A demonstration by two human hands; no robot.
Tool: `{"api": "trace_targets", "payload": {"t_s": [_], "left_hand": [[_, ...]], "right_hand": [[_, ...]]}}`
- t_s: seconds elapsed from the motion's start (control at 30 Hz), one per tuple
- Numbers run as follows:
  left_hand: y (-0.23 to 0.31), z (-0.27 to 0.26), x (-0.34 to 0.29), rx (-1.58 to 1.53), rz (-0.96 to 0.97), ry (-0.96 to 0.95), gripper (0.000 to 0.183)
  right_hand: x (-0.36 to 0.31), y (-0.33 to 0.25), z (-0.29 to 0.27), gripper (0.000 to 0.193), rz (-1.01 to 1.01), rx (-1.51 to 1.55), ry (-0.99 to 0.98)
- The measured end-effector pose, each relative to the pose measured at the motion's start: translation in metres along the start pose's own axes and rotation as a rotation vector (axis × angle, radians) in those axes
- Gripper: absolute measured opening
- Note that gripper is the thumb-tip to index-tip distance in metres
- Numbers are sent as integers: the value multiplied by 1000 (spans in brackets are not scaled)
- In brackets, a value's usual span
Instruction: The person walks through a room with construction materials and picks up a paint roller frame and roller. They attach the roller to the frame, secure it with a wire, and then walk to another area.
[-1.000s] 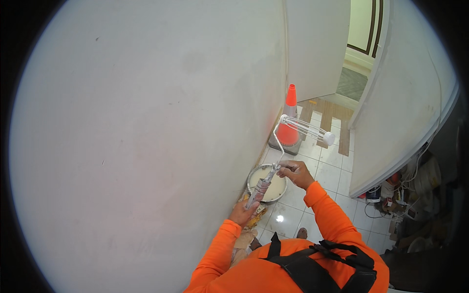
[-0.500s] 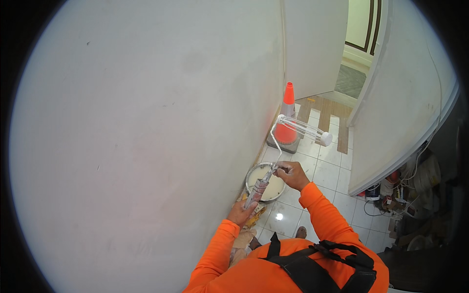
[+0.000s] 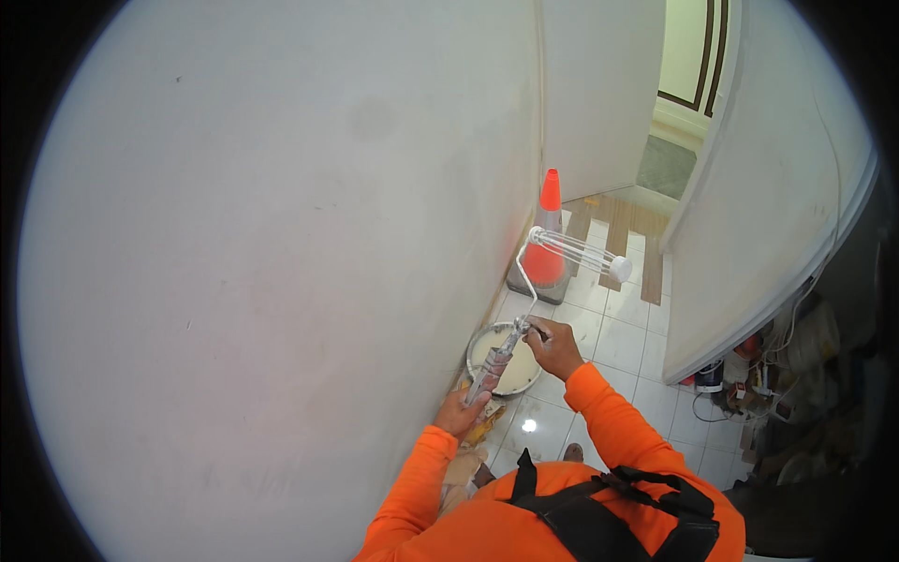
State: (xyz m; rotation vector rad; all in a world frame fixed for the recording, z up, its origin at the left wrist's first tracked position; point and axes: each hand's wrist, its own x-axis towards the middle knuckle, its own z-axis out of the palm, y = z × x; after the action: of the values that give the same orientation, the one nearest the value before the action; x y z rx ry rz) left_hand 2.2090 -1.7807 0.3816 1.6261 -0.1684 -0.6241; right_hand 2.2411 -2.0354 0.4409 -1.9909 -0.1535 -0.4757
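A paint roller frame [image 3: 527, 278] with a bare white wire cage and no sleeve points up and away from me. My left hand [image 3: 462, 410] is wrapped round the lower end of its paint-smeared handle [image 3: 490, 371]. At the neck, above the handle, my right hand [image 3: 555, 348] pinches a small dark part [image 3: 537, 332] whose kind is unclear. Behind and below the handle, a round bucket [image 3: 470, 352] of off-white liquid stands on the floor against the wall. The roller's cage end crosses in front of an orange traffic cone [image 3: 551, 192].
A large off-white wall [image 3: 281, 234] runs along my left. White tiles [image 3: 626, 345] cover the floor, with wood-look planks [image 3: 653, 272] farther off by a doorway. A white panel [image 3: 777, 187] stands on the right, beside piled tools and cables [image 3: 749, 375]. Crumpled yellowish material [image 3: 482, 431] lies by the wall.
My right hand has shifted slightly down and left at the roller's neck. The roller and left hand have barely moved. The whole view has tilted a little.
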Motion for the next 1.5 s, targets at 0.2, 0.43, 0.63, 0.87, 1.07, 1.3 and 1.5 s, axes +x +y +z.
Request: {"api": "trace_targets", "payload": {"t_s": [0.2,0.43,0.63,0.87,1.07,1.3,1.5], "left_hand": [[13,0,-9,-43,-10,1,34],[15,2,-10,-17,-1,10,34],[8,-5,2,102,-31,26,41],[-11,-19,21,79,-13,-90,44],[6,-17,26,199,-94,-132,48],[-45,-27,50,236,43,5,54],[-35,13,42,495,269,228,59]], "right_hand": [[-6,3,0,25,-126,-32,19],[-2,2,-8,24,-240,-277,-51],[1,4,-4,26,-51,-122,-78],[-4,33,6,28,423,912,-216],[-8,43,7,29,468,1033,-227],[-8,49,22,21,518,1072,-194],[-12,54,33,19,538,1047,-133]]}}
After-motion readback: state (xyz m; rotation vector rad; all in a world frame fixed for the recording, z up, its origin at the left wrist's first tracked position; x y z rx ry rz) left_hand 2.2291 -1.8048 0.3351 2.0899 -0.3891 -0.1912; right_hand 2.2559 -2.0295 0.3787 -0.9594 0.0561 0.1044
